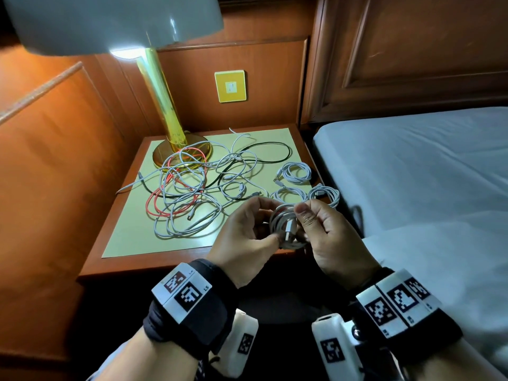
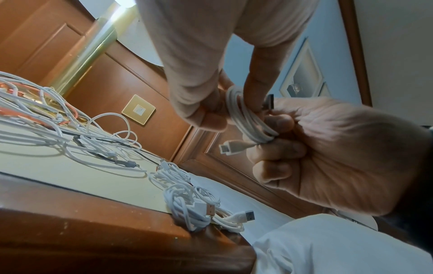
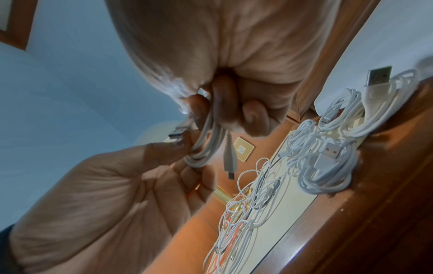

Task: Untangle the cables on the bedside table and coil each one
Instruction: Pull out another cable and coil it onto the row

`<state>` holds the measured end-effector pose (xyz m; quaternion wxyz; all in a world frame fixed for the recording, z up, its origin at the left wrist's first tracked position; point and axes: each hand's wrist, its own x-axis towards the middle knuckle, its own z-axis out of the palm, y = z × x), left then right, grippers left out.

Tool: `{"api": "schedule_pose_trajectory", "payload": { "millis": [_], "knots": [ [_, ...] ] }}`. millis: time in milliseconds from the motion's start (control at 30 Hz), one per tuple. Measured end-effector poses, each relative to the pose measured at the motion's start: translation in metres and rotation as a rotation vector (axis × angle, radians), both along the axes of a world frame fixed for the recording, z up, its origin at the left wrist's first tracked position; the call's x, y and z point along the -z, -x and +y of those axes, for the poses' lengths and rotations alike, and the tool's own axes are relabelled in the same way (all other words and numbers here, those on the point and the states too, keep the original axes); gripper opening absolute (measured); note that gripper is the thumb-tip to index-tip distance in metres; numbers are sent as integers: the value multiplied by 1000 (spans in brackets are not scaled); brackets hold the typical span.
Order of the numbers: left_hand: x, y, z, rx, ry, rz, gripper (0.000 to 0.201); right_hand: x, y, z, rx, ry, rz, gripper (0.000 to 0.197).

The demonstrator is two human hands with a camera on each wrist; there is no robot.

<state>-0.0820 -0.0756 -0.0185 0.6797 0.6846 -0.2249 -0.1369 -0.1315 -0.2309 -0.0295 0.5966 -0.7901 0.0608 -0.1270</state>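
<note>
Both hands meet just off the front right corner of the bedside table (image 1: 192, 264), sharing one small white coiled cable (image 1: 286, 228). The left hand (image 1: 244, 237) has its fingers curled round the coil's near side, thumb pinching the loops. The right hand (image 1: 330, 237) closes its fingertips on the far side — a USB plug stands up in the middle of the bundle, and a smaller plug (image 2: 230, 149) dangles free below it in the left wrist view.

Three finished white coils (image 1: 295, 173) lie along the table's right edge, two of them side by side near the front right corner and one behind them. The remaining tangle (image 1: 192, 188) — white cables, one orange and one dark — sprawls across the middle and left of the top, reaching the lamp base (image 1: 181, 154) at the back left corner. A yellow wall switch (image 1: 230, 86) sits on the panel behind the table, and the bed (image 1: 426, 166) runs along the right side.
</note>
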Motion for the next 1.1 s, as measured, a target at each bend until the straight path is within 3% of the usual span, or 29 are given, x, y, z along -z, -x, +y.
{"api": "schedule_pose_trajectory", "payload": {
  "millis": [67,267,500,733,867,967,1100],
  "knots": [
    [0,1,-1,-14,-4,-32,38,-1,-1,0,15,10,6,60],
    [-4,5,-4,-66,-248,-358,48,0,1,-4,13,65,-8,54],
    [2,2,1,-95,-394,-791,26,0,1,-4,4,47,25,33],
    [-3,0,-1,-167,-484,-872,11,0,2,-4,13,86,17,47],
    [1,-10,0,-142,-472,-868,9,3,0,-5,21,107,21,42],
    [3,-12,-1,-145,-445,-850,10,4,-1,-7,18,93,29,25],
    [2,-12,1,-172,-331,-741,9,0,0,-15,35,219,24,16]
  ]
}}
